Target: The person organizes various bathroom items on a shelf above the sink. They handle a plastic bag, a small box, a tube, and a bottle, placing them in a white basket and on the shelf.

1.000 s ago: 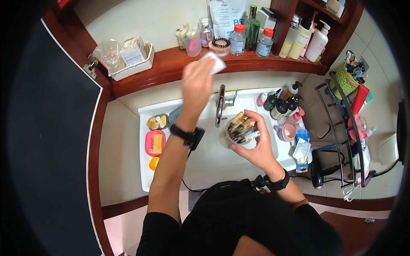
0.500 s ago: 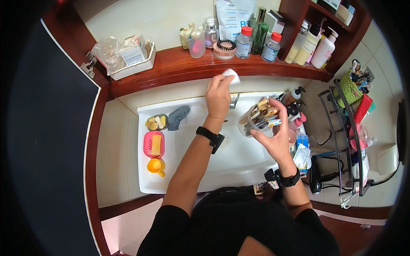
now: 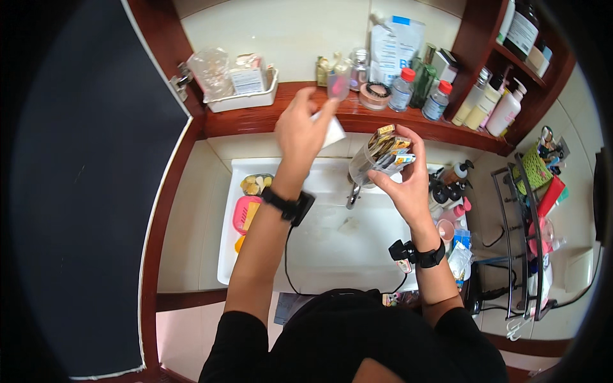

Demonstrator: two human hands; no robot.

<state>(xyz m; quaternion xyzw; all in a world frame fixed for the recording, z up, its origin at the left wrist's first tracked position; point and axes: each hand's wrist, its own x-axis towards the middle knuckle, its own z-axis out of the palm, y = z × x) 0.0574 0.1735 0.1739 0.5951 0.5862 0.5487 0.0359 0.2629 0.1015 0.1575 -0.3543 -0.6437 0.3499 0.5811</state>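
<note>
My right hand (image 3: pixel 405 182) is wrapped round a clear plastic cup (image 3: pixel 361 167) packed with several slim sachets (image 3: pixel 391 147), held tilted above the far side of the sink. My left hand (image 3: pixel 300 124) reaches up to the shelf's front edge, its fingers somewhat blurred. Tucked under those fingers is a folded white tissue or cloth (image 3: pixel 334 133); I cannot tell which. Just past the fingertips stands a clear cup with something pink inside (image 3: pixel 339 83). Whether the fingers touch that cup is unclear.
Below is a white sink (image 3: pixel 345 255) with a faucet (image 3: pixel 353 195). On the wooden shelf (image 3: pixel 242 122) stand a white tray (image 3: pixel 246 99), red-capped bottles (image 3: pixel 402 90) and a round jar (image 3: pixel 375 97). A dark door (image 3: pixel 83 191) rises left; a black rack (image 3: pixel 511 242) stands right.
My left hand has moved up to the shelf, near the clear cup, keeping the white tissue or cloth. My right hand still holds the cup of sachets. The view has shifted toward the shelf.
</note>
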